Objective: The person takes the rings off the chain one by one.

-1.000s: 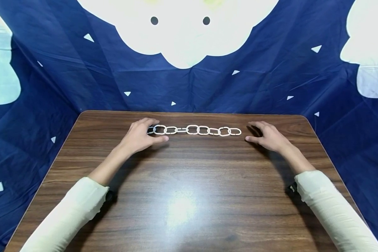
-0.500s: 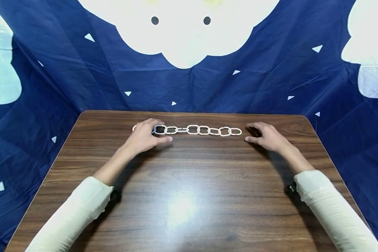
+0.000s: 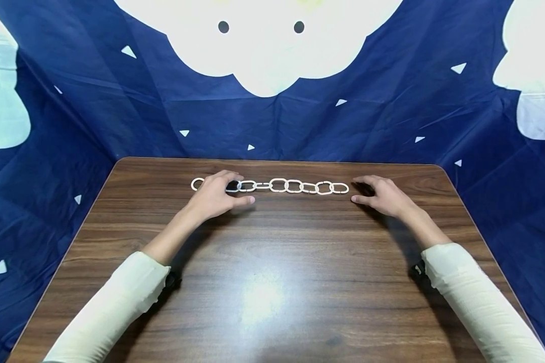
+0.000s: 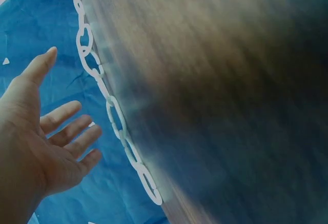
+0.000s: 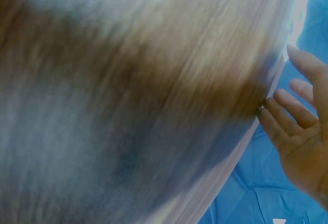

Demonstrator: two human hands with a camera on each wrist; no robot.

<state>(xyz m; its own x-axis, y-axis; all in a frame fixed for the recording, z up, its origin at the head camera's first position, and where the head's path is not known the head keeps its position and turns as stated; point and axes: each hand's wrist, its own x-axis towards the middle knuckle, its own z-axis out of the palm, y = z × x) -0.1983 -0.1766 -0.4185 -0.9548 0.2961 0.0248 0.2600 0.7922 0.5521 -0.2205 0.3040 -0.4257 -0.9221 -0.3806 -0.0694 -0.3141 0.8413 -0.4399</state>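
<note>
Two pale sleeves, a left sleeve (image 3: 113, 307) and a right sleeve (image 3: 477, 297), come in on the near side of the white chain (image 3: 286, 185). A wood-grain table (image 3: 309, 242) spreads beneath and in front of the chain. The left hand (image 3: 215, 196), fingers and thumb spread and holding nothing, hovers over the chain near its left end, hiding some links. The right hand (image 3: 383, 195), fingers apart and gripping nothing, is just beside the chain's right end. The chain lies in a nearly straight row on the table. Beyond the chain hangs blue fabric (image 3: 281, 128) printed with a white cloud (image 3: 265, 55).
</note>
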